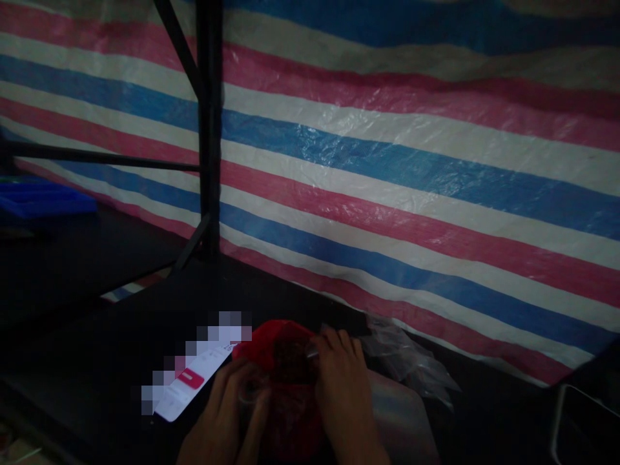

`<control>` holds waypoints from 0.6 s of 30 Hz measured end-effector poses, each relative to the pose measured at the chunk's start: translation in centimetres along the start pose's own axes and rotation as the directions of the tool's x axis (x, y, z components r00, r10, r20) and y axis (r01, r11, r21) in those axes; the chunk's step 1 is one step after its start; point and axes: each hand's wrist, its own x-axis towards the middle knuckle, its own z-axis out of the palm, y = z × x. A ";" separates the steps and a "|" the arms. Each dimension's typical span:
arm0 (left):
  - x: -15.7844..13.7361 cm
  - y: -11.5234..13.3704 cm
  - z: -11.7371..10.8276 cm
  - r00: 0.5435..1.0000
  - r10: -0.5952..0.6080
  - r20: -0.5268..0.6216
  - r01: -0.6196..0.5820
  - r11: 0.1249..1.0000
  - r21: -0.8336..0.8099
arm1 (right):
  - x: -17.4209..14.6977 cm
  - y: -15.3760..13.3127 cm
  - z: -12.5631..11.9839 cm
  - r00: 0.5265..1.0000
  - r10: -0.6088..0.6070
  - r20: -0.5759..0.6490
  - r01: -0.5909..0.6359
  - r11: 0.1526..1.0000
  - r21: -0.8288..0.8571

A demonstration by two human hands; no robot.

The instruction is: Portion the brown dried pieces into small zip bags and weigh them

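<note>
Low in the middle of the head view a red bag (295,413) lies open, with dark small contents (293,361) inside that are too dim to name. My left hand (227,407) is at its left side, thumb and fingers closed around a clear, rounded piece of plastic (252,391). Across the bag's right edge reaches my right hand (345,387), its fingers curled down. A bit of clear film shows by those fingertips, but what they grip is hidden. Left of my left hand lies a lit phone (184,387), partly blurred out.
Several clear plastic bags (411,361) lie right of my right hand, beside a pale translucent flat item (400,413). A black frame post (209,129) stands behind the black table (121,349). Striped sheeting (387,168) hangs at the back. A blue tray (48,199) sits far left.
</note>
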 end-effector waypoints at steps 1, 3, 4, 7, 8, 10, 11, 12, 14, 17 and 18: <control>0.2 -0.3 0.0 1.000 0.029 -0.012 -0.028 0.999 0.029 | 0.3 -0.3 0.0 1.000 0.001 0.010 -0.001 1.000 -0.011; 0.5 -0.8 0.1 0.997 0.080 -0.021 -0.079 0.996 0.042 | 0.7 -0.7 0.1 0.999 -0.007 0.039 0.007 1.000 0.003; 0.6 -0.9 0.2 0.997 0.082 -0.012 -0.081 0.996 0.027 | 0.8 -0.9 0.2 0.998 -0.019 0.052 0.018 1.000 0.025; 0.8 -0.5 0.7 0.997 -0.070 0.040 0.073 0.994 -0.084 | 1.0 -1.0 0.9 0.995 -0.083 0.064 0.073 0.987 0.142; 0.8 -0.2 0.8 0.987 -0.145 0.067 0.153 0.980 -0.129 | 0.9 -1.0 1.2 0.994 -0.093 0.058 0.080 0.978 0.194; 0.8 0.4 1.0 0.962 -0.245 0.120 0.266 0.942 -0.204 | 0.9 -0.7 1.8 0.996 -0.074 0.043 0.058 0.954 0.295; 0.9 0.6 1.0 0.956 -0.266 0.128 0.289 0.929 -0.232 | 0.8 -0.6 2.0 0.998 -0.052 0.035 0.037 0.939 0.341; 1.0 0.7 1.1 0.955 -0.271 0.118 0.292 0.923 -0.249 | 0.8 -0.4 2.2 0.999 -0.025 0.032 0.011 0.924 0.381; 1.2 0.6 1.1 0.972 -0.231 0.041 0.234 0.944 -0.234 | 0.7 0.0 2.5 0.999 0.024 0.037 -0.038 0.893 0.448; 1.8 -0.1 1.1 0.991 -0.061 -0.117 0.051 0.995 -0.086 | 0.6 0.9 2.8 0.995 0.073 0.060 -0.094 0.819 0.565; 1.9 -0.3 1.0 0.991 -0.013 -0.132 0.008 0.999 -0.039 | 0.5 1.3 2.8 0.995 0.073 0.068 -0.099 0.782 0.615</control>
